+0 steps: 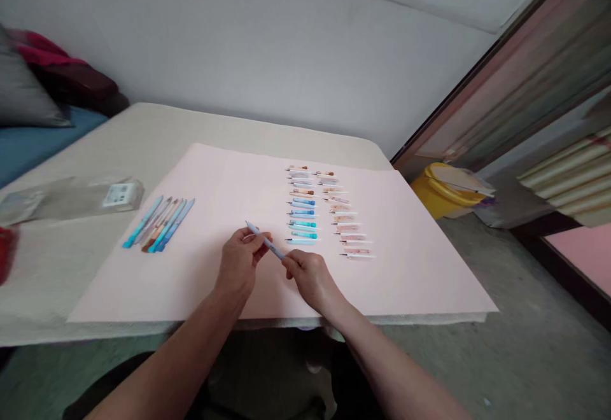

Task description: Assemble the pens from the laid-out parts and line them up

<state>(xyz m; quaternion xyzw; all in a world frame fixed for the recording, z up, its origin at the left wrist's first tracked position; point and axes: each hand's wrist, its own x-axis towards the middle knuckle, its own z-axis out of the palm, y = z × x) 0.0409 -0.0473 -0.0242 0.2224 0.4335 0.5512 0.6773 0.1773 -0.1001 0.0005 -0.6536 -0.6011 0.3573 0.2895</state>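
Observation:
A light blue pen (272,245) is held slantwise between both hands above the pink sheet (229,178). My left hand (241,254) pinches it near its upper-left, pointed end. Closed around its lower-right end is my right hand (309,273), which hides that tip. To the right of the hands lie two columns of separated pens: brown, blue and teal ones (303,212) in the nearer column, mostly pale pink ones (352,228) in the farther. Left of my left hand rests a bunch of several pens (162,224) in teal, brown and blue, side by side.
A clear plastic bag (71,197) with a white label lies at the table's left. Part of a red object (4,251) shows at the left edge. A yellow bucket (443,191) stands on the floor at right. The wall (238,44) borders the table's back.

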